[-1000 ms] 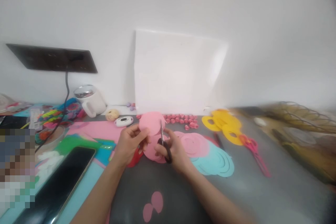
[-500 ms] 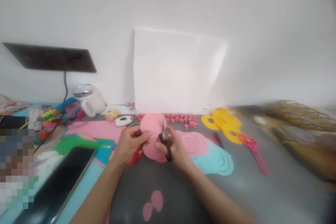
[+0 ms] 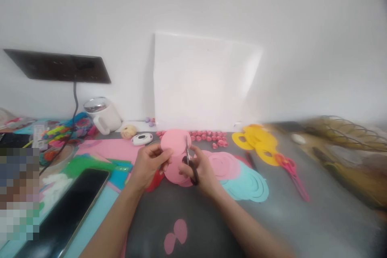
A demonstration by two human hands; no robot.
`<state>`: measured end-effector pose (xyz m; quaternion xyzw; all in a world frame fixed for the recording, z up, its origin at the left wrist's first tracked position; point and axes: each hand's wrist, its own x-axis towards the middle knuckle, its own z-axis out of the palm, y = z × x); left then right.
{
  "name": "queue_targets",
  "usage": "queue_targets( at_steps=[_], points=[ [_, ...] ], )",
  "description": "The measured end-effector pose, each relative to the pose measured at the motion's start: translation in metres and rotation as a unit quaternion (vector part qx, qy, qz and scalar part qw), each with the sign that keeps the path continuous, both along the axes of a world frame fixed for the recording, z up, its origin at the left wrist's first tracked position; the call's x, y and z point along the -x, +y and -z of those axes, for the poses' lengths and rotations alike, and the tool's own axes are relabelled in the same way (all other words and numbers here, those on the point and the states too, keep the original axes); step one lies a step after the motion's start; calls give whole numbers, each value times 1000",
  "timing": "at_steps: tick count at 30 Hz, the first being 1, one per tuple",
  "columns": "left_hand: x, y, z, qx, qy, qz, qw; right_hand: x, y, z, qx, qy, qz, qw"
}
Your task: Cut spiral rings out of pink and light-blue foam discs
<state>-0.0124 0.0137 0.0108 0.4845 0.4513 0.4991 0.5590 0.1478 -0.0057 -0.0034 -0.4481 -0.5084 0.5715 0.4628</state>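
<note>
Between thumb and fingers, my left hand (image 3: pixel 152 165) pinches a pink paper disc (image 3: pixel 173 142) by its lower edge. A pair of scissors (image 3: pixel 191 167) with dark handles is gripped in my right hand (image 3: pixel 204 173). The blades point up and lie against the right side of the disc; whether they are cutting into it I cannot tell. Below and behind the hands lie more pink paper circles (image 3: pixel 223 164), overlapping blue paper circles (image 3: pixel 249 185). Nearer me on the dark table rest two small pink paper pieces (image 3: pixel 180 230), rounded in shape.
Rolled red-pink paper pieces (image 3: pixel 208 135) line the back. Yellow paper rings (image 3: pixel 260 141) and pink-handled scissors (image 3: pixel 293 175) lie right. A phone (image 3: pixel 69 209), green sheets (image 3: pixel 87 167), a white mug (image 3: pixel 104 116) and a white gadget (image 3: pixel 142 139) are at left. A white board (image 3: pixel 205 80) leans on the wall.
The pink disc has turned and shifted slightly left in my left hand. The scissors have moved only a little, and the things on the table are where they were.
</note>
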Motion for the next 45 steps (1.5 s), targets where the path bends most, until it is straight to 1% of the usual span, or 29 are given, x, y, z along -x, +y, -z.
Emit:
queue_targets(
  at_steps=[4, 7, 10, 13, 15, 20, 24, 28, 32, 40, 45],
  points=[
    [-1, -1, -3, 3, -16, -15, 1000, 0, 0, 5, 10, 1, 0, 1000],
    [-3, -2, -5, 11, -30, -12, 999, 1, -1, 6, 23, -2, 1, 1000],
    [-5, -4, -6, 18, -23, 1, 1000, 5, -3, 4, 34, -2, 5, 999],
    [-7, -4, -4, 28, -2, -6, 1000, 7, -5, -1, 43, 3, -4, 999],
    [-6, -3, -2, 28, 11, -9, 1000, 7, -5, -3, 34, 10, -19, 999],
    [2, -1, 4, -2, 53, 20, 998, 2, -1, -2, 2, 41, -45, 998],
    [5, -1, 5, -10, 58, 20, 998, -1, 1, -1, 0, 48, -56, 997],
    [5, -1, 5, -18, 60, 15, 998, 0, 0, -3, 5, 43, -54, 998],
    [4, 0, 3, -23, 54, 5, 998, 1, 0, -4, 2, 38, -56, 998],
    [4, 0, 1, -30, 35, 0, 999, 0, -1, 0, 11, 27, -43, 999],
    [1, -1, -4, -15, 6, -26, 1000, 1, -1, -1, 28, 21, -31, 999]
  ],
)
